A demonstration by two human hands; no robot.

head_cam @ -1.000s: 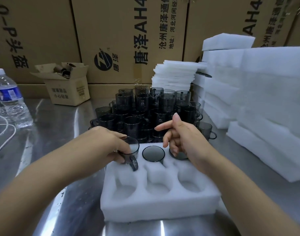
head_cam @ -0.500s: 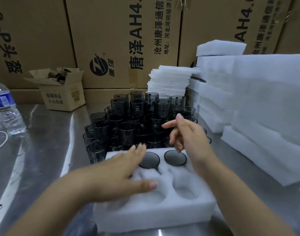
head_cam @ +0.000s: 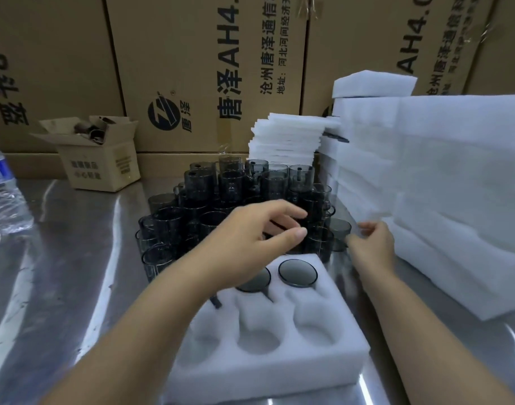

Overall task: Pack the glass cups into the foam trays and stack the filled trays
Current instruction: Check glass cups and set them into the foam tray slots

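Left hand (head_cam: 244, 244) hovers open over crowded glass cups (head_cam: 200, 185); right hand (head_cam: 373, 244) grip unclear; a knock could topple them.

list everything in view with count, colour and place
foam tray: one, white, front centre of the table
cups in tray: two seen, smoky grey, far row; the arm hides the left pocket
loose glass cups: many, smoky grey, piled behind the tray
foam blocks: many, white, stacked at right
thin foam sheets: one pile, white, behind the cups
small box: one, brown, open, back left
large cartons: several, brown, along the back
water bottle: one, clear with blue label, left edge
table: one, shiny metal, under everything
left hand: over the loose cups, fingers relaxed, empty
right hand: beside the foam blocks, grip unclear
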